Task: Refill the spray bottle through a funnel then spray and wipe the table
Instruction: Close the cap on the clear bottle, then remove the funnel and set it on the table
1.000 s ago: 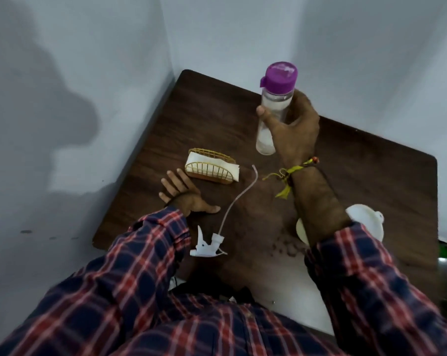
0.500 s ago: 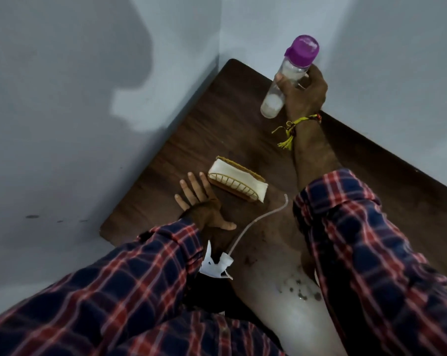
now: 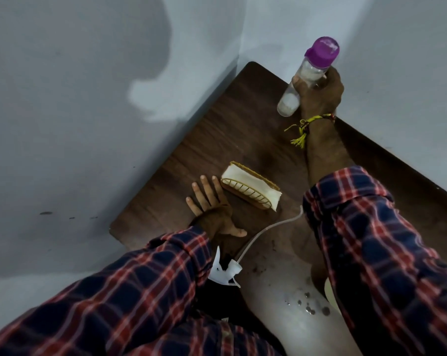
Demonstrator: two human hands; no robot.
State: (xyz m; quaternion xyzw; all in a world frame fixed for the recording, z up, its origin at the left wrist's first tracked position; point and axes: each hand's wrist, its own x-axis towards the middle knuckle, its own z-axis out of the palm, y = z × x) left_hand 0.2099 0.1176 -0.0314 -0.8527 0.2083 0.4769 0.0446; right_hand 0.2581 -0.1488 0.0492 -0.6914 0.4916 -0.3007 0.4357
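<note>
My right hand (image 3: pixel 320 95) grips a clear bottle with a purple cap (image 3: pixel 306 78), held tilted above the far corner of the dark wooden table (image 3: pixel 217 129). My left hand (image 3: pixel 212 209) lies flat on the table, fingers spread, holding nothing. The white spray head (image 3: pixel 226 272) with its long dip tube lies on the table near my left sleeve. A small part of something pale, which I cannot name, shows under my right sleeve (image 3: pixel 329 290).
A wire napkin holder with white napkins (image 3: pixel 250 187) sits beside my left hand. Water drops (image 3: pixel 309 304) lie on the near table. Grey walls close the table on the left and at the back.
My right hand has carried the bottle toward the far corner. The view swung left and closer. My left hand stayed flat on the table.
</note>
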